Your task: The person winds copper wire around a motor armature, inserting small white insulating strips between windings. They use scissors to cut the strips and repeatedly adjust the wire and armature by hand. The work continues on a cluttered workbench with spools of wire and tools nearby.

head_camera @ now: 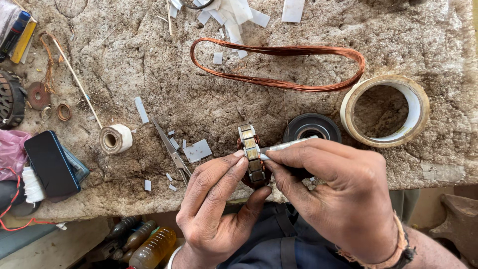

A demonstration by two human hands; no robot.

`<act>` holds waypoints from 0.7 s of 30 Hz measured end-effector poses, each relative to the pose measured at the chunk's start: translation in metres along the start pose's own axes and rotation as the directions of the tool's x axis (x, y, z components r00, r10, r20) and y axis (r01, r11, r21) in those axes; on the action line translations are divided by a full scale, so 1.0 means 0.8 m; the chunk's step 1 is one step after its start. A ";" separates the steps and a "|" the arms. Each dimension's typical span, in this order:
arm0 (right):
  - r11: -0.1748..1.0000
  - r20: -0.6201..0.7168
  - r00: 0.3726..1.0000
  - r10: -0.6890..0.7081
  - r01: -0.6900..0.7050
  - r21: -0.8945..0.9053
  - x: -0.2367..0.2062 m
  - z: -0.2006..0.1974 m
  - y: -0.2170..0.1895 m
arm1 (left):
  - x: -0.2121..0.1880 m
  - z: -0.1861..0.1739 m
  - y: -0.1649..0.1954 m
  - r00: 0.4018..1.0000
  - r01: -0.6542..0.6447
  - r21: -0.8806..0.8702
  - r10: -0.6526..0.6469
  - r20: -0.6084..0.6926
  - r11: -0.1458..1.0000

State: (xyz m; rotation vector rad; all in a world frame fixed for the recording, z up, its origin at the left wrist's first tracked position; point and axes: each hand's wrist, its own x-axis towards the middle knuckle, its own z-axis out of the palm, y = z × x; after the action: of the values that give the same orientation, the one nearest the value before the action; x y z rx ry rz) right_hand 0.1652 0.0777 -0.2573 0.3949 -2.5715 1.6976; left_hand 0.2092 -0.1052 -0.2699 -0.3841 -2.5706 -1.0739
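My left hand [214,204] grips a small round motor stator [251,154] on edge, with metal laminations and copper windings showing. My right hand [338,194] holds a thin silvery metal tool [289,145] whose tip touches the stator's side. Both hands hover over the near edge of a rough, worn workbench [149,74]. A long loop of copper wire [279,65] lies on the bench beyond the hands, and a fine strand seems to run from it toward the stator.
A big roll of tape [383,110] sits at right, a black round part [311,127] beside it. A small white tape roll [115,138], scissors [172,152], white paper scraps [197,150], a dark phone [51,163] and washers lie left. Bottles [149,246] stand below the bench.
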 end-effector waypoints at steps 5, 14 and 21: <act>0.996 0.087 0.993 0.085 -0.088 0.024 0.011 -0.007 0.000 | 0.000 0.000 0.002 1.000 0.017 -0.004 -0.017 -0.001 1.000; 0.999 0.183 0.983 0.009 -0.015 0.036 0.016 -0.017 0.000 | -0.006 0.001 -0.001 0.999 0.041 -0.033 -0.041 -0.014 0.999; 0.992 0.123 0.984 -0.125 0.126 -0.006 0.005 -0.012 0.007 | -0.019 0.007 -0.011 0.999 0.031 -0.075 -0.034 -0.042 0.997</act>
State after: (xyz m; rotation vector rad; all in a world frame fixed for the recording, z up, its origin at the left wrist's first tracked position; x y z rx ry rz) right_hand 0.1591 0.0878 -0.2578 0.6660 -2.5765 1.6625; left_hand 0.2186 -0.1090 -0.2851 -0.3352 -2.5131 -1.1786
